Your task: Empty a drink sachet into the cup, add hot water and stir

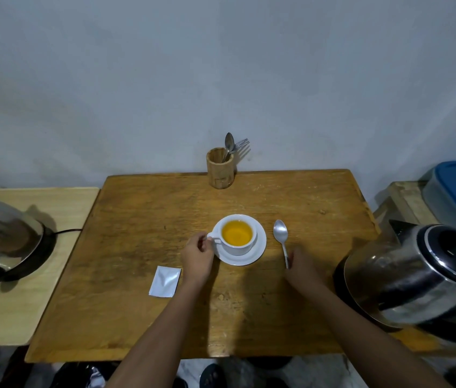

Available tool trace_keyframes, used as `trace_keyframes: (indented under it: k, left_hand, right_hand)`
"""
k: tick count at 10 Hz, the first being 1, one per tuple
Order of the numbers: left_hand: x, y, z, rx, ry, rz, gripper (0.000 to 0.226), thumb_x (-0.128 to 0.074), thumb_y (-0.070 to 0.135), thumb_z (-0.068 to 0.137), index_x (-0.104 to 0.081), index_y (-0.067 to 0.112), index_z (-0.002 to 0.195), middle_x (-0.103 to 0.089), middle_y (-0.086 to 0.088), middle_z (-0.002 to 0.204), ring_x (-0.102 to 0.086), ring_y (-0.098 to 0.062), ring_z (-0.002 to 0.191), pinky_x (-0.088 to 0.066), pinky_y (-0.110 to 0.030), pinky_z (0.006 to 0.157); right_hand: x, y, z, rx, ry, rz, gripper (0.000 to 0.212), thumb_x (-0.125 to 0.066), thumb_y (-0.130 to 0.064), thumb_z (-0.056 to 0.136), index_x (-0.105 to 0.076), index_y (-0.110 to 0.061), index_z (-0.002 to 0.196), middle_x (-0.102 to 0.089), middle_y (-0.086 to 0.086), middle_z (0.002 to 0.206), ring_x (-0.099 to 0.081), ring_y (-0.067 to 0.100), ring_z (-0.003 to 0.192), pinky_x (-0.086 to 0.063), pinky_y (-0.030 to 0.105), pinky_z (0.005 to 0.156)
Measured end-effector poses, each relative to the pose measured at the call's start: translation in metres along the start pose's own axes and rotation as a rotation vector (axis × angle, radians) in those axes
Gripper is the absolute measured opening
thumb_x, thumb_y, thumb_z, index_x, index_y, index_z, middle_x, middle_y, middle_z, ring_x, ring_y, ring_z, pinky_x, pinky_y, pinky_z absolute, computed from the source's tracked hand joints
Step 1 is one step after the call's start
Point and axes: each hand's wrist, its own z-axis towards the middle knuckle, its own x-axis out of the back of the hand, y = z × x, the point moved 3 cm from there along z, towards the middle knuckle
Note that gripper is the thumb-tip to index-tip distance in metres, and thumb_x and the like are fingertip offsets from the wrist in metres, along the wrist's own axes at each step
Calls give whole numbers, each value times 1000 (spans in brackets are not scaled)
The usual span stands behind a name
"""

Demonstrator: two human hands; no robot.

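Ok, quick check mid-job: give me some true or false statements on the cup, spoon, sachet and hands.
1. The cup holds orange liquid. True.
2. The spoon stands in the cup. False: it lies on the table, right of the saucer.
3. The left hand is at the cup's handle. True.
4. The sachet is in the right hand. False: it lies on the table; that hand is at the spoon's handle.

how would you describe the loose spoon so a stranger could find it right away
On the brown wooden table, look just right of the white cup and saucer. The spoon lies flat there, handle under the right hand, unlike the cutlery standing in the wooden holder.
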Motion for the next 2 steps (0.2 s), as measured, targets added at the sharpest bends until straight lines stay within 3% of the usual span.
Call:
trace_keyframes:
  k: [1,2]
  left_hand:
    - [2,-19,-7,-83,-12,210,36,-44,18,93,-52,8,126,-56,-12,130,-51,-27,121,-42,-36,99]
    - [0,-39,-14,-128,-169,489,48,-40,21,94,-35,8,141,-31,-11,152,-24,-25,143,-25,-35,114]
  right_hand:
    - [5,2,-1,75,98,-145,28,-54,-14,89,-54,-10,116,-52,10,125,-49,23,109,-40,30,84]
    - [1,13,2,93,93,-272,45,-47,-23,93,-39,-16,136,-31,10,149,-30,27,136,-33,41,108]
